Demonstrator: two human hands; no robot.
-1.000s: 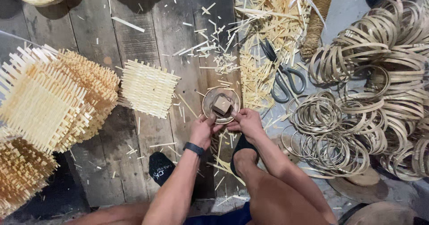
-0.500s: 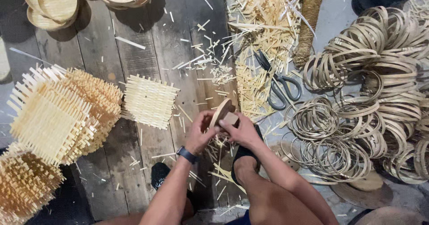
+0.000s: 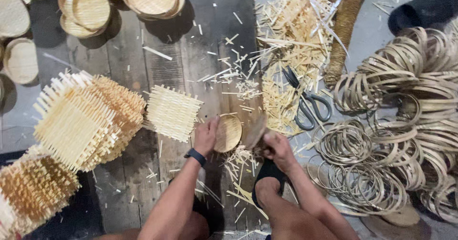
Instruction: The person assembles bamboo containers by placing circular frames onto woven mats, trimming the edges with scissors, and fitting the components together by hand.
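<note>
My left hand [image 3: 206,136], with a dark band on the wrist, holds a small round woven bamboo dish [image 3: 229,132] on edge, its woven bottom turned toward the camera. My right hand [image 3: 276,146] grips a small brownish wooden block [image 3: 255,131], blurred with motion, just right of the dish. Both hands sit over a scatter of cut bamboo slivers [image 3: 238,156] on the plank floor. My bent knee and a dark sandal [image 3: 267,173] lie just below the right hand.
Black-handled scissors [image 3: 305,104] lie on a heap of bamboo offcuts [image 3: 286,54]. Coiled bamboo rings [image 3: 396,125] fill the right. A flat woven square [image 3: 171,112] and stacks of squares [image 3: 81,120] sit left. Finished round dishes [image 3: 90,6] are piled at top left.
The dish has been turned from open-side-up to its edge, and is now in my left hand alone. My right hand has pulled away with the block. The camera view has shifted up.
</note>
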